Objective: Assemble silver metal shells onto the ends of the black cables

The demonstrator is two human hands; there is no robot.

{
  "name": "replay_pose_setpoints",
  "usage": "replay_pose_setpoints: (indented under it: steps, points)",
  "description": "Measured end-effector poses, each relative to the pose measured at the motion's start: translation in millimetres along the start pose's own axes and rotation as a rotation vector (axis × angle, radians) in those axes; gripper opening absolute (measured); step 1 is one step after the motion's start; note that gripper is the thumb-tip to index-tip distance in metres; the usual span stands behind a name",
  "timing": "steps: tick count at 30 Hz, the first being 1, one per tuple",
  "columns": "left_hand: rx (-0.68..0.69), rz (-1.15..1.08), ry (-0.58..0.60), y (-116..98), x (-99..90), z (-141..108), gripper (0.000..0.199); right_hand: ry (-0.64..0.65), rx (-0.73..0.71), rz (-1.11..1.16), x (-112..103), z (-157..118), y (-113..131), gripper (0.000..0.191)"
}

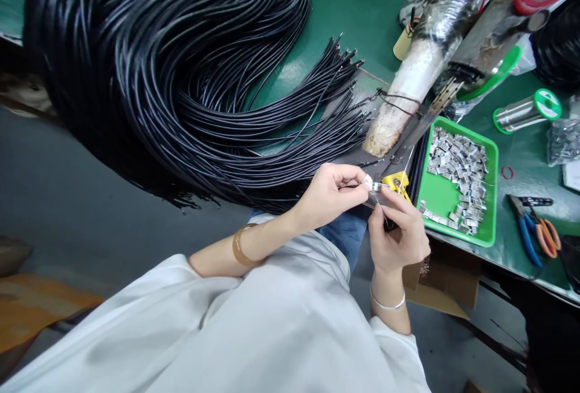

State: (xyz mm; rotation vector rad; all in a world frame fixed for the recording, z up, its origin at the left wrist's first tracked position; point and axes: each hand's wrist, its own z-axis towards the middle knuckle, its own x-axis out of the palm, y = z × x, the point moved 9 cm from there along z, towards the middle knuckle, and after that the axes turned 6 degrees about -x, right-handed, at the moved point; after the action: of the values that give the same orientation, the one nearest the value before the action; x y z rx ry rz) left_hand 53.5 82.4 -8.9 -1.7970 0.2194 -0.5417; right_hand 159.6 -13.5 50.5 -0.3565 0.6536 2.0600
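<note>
My left hand (333, 191) is closed in a pinch on the end of a black cable, with a white wrap around one fingertip. Just beyond that fingertip sits a small silvery metal connector (376, 186), between my two hands. My right hand (401, 230) is closed too, its forefinger by the connector and a thin silvery wire (384, 214) near its thumb; the fingers partly hide their grip. A yellow part (397, 182) with a round fitting lies right behind the connector. Across the bench to the left spreads a large bundle of black cables (181, 73), their stripped ends near my hands.
A green tray (490, 200) of small metal connectors stands at right. Beyond it are a solder spool (528, 110), blue-handled cutters (528, 233), orange-handled scissors (547, 237) and a red ring (507, 172). A foil-wrapped tube (414, 82) slants down close above my hands.
</note>
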Motion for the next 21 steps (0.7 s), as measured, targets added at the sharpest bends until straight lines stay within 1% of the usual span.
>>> replay_pose_setpoints:
  steps: [2, 4, 7, 10, 14, 18, 21]
  points:
    - [0.004, 0.017, -0.003, 0.3, 0.6, 1.1, 0.014, -0.007, 0.075, 0.039, 0.6, 1.7, -7.3, 0.024]
    - [0.015, 0.042, -0.024, 0.5, -0.3, 2.6, 0.014, 0.013, 0.113, 0.037, 2.9, 4.8, -11.0, 0.022]
    - [0.028, 0.053, -0.055, 1.0, -1.6, 4.6, 0.015, 0.050, 0.120, 0.014, 5.9, 11.0, -11.8, 0.021]
    - [0.052, 0.044, -0.068, -1.7, -1.9, 5.2, 0.017, 0.049, 0.126, 0.029, 5.7, 16.4, -10.9, 0.022]
    - [0.066, 0.040, -0.056, -7.0, -1.7, 4.5, 0.019, 0.039, 0.146, 0.037, 4.3, 19.3, -8.5, 0.023]
    - [0.049, 0.048, -0.014, -8.0, -0.7, 4.4, 0.013, 0.040, 0.175, 0.083, 4.5, 16.0, -9.7, 0.020]
    - [0.036, 0.062, -0.001, -5.9, -0.4, 4.0, 0.011, 0.053, 0.168, 0.062, 4.3, 13.1, -11.0, 0.016]
